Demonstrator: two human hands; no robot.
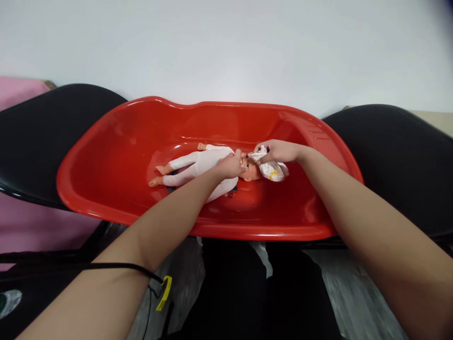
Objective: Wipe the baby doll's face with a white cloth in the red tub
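Head view showed a red plastic baby tub (pixel 116 156) resting across two black chairs (pixel 46 137), with a baby doll (pixel 198 167) lying on its back in the tub's basin, head toward the right and legs toward the left. The doll was dressed in a pale one-piece suit, and its bare feet lay apart near the middle of the basin. The left hand (pixel 231 165) was closed about the doll's chin and lower face, steadying the head. The right hand (pixel 279 151) was pinched around a small white cloth (pixel 271 167) with a yellow mark, and the cloth lay against the top and side of the doll's head, just beside the left hand. No water could be made out in the basin, and the suit showed no wet patches, though the picture was too coarse to settle this. Judged from this arrangement, the work stood at the wiping of the head and face: the doll was already placed and held in the tub, the cloth was already in contact with the head, and the trunk, arms and legs appeared untouched by the cloth. A black cable (pixel 116 267) with a yellow tag (pixel 164 293) crossed the left forearm near the lower edge.
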